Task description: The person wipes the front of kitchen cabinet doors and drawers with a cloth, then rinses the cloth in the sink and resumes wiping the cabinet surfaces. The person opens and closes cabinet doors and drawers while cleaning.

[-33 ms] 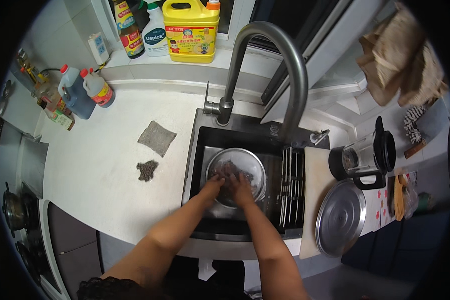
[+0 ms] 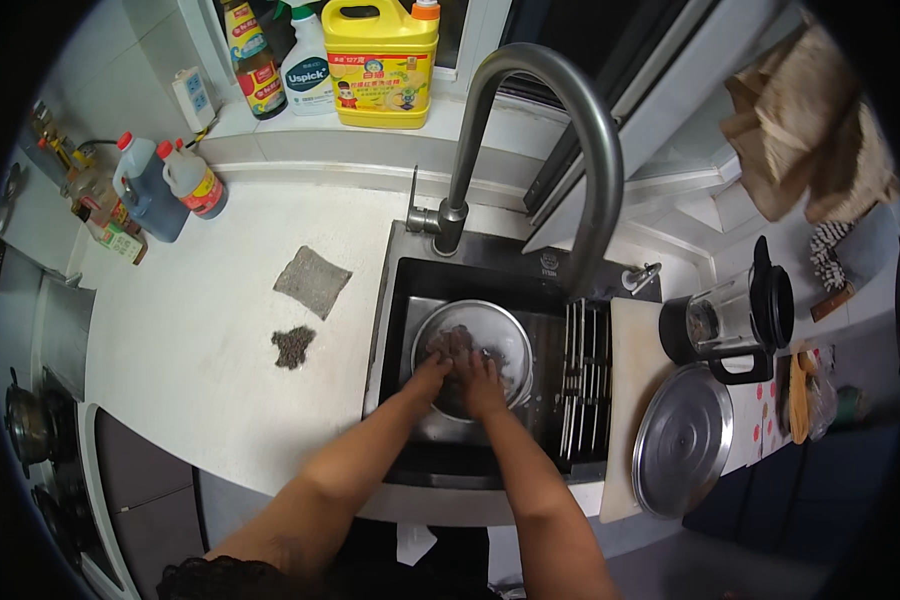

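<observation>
Both my hands are inside a round metal bowl (image 2: 511,325) that sits in the dark sink (image 2: 440,455). A brownish, wet-looking clump (image 2: 458,338) lies in it under my fingers; its kind is not clear. My left hand (image 2: 431,376) curls its fingers against the clump's left side. Beside it, my right hand (image 2: 483,388) rests with fingers stretched and apart, touching the clump's near right part. Dark bits show around the right fingertips. My palms hide much of the bowl's near half.
The tall faucet (image 2: 595,150) arches over the sink. A metal rack (image 2: 582,380) spans its right side, next to a pale board (image 2: 630,340), a round lid (image 2: 682,440) and a blender jug (image 2: 725,315). A grey cloth square (image 2: 313,282) and dark crumbly pile (image 2: 292,346) lie left.
The view has shifted very slightly. Both hands stay in the bowl, with only small finger movement over the clump.
</observation>
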`<state>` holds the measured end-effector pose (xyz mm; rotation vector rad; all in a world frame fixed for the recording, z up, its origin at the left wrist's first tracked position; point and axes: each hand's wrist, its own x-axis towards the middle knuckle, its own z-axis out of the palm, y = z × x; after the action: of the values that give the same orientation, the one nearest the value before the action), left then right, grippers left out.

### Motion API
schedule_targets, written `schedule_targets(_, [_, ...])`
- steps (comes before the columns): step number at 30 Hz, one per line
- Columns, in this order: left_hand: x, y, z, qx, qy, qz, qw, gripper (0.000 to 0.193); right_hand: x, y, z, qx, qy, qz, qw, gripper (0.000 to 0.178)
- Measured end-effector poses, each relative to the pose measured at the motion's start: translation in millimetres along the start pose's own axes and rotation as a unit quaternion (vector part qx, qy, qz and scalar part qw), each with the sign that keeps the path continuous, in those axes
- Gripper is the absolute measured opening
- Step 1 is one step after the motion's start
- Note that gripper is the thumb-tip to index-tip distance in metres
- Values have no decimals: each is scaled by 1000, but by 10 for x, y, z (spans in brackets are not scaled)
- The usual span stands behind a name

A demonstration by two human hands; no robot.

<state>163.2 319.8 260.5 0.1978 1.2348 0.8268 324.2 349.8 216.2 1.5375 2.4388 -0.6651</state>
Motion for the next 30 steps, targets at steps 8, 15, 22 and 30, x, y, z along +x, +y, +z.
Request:
schedule_targets(8, [226, -221, 125, -81, 56, -71, 993, 75, 372, 308, 34, 77, -195, 38, 977, 67])
schedule_targets(15, [171, -131, 348, -209, 91, -109, 968, 70, 349, 336, 688, 175, 158, 168, 957, 44])
schedule_targets(22, [609, -356, 3, -323, -42, -66, 943, 59, -501, -593, -752, 335, 182, -123, 916, 20])
schedule_targets(30, [600, -404, 350, -417, -52, -61, 905, 47, -377, -498, -559, 226, 241, -127, 935, 25])
